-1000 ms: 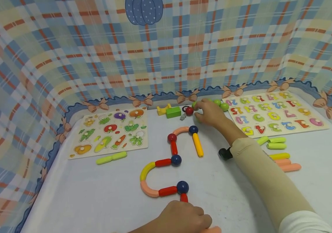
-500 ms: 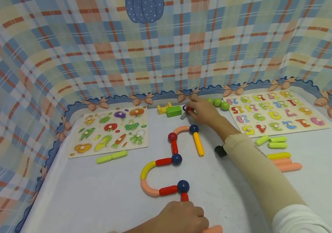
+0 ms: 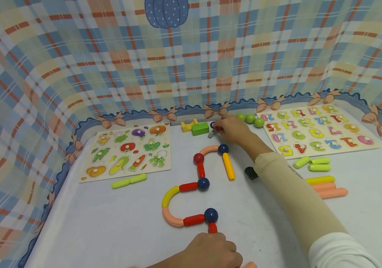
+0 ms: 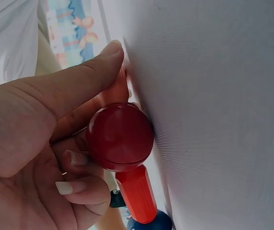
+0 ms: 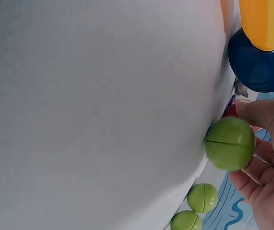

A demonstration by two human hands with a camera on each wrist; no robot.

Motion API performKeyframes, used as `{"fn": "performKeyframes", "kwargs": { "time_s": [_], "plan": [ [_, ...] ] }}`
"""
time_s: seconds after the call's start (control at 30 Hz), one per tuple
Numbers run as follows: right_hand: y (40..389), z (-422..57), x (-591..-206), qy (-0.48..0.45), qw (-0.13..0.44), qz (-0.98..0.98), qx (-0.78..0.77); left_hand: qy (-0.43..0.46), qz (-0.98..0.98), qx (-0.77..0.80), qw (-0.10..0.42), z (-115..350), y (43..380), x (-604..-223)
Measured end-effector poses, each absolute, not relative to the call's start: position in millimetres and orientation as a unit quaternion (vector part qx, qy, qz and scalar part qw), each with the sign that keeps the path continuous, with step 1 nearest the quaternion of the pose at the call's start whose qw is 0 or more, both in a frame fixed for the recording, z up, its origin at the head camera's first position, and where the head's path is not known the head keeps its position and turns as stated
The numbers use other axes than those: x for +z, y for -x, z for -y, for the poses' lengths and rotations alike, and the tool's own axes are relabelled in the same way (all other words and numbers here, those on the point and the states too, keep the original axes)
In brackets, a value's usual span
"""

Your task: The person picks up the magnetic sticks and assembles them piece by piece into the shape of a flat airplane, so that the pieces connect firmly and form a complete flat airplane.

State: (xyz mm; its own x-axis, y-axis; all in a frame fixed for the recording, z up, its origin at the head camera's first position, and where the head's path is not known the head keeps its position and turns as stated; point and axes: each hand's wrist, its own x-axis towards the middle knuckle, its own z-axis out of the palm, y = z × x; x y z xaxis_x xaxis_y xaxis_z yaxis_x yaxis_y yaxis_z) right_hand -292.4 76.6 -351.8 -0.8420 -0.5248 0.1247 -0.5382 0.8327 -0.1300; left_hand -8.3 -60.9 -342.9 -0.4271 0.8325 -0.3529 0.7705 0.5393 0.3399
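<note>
My left hand (image 3: 211, 251) pinches a pink stick (image 4: 116, 91) at the near end of a chain. A red ball (image 4: 120, 137) joins it to a red stick (image 4: 138, 196), which meets a blue ball (image 3: 211, 215). From there, red, pink and yellow sticks wind across the cloth to another blue ball (image 3: 223, 149) with an orange-yellow stick (image 3: 228, 167). At the back, my right hand (image 3: 232, 128) has thumb and fingers around a loose red ball (image 3: 219, 128), partly covered. A green ball (image 5: 230, 143) lies against that hand's fingers, hidden in the head view.
Several green balls (image 3: 250, 118) sit behind my right hand. Green (image 3: 200, 128) and yellow blocks (image 3: 188, 125) stand left of it. A vegetable puzzle board (image 3: 127, 149) lies left, a number board (image 3: 318, 130) right, above loose sticks (image 3: 319, 168). Patterned curtain borders the back.
My right hand has moved left from beside the green balls onto the loose red ball. My left hand has stayed nearly still at the chain's near end.
</note>
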Motion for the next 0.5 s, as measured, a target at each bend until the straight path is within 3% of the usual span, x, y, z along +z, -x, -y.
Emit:
{"fn": "performKeyframes", "kwargs": {
  "time_s": [0.27, 0.5],
  "plan": [
    [295, -75, -355, -0.263, 0.029, 0.962, 0.067, -0.48, -0.842, 0.066, 0.238, 60, 8, -344],
    [287, -85, -341, -0.267, 0.078, 0.947, 0.163, -0.479, -0.843, 0.065, 0.235, 60, 7, -344]
  ]
}}
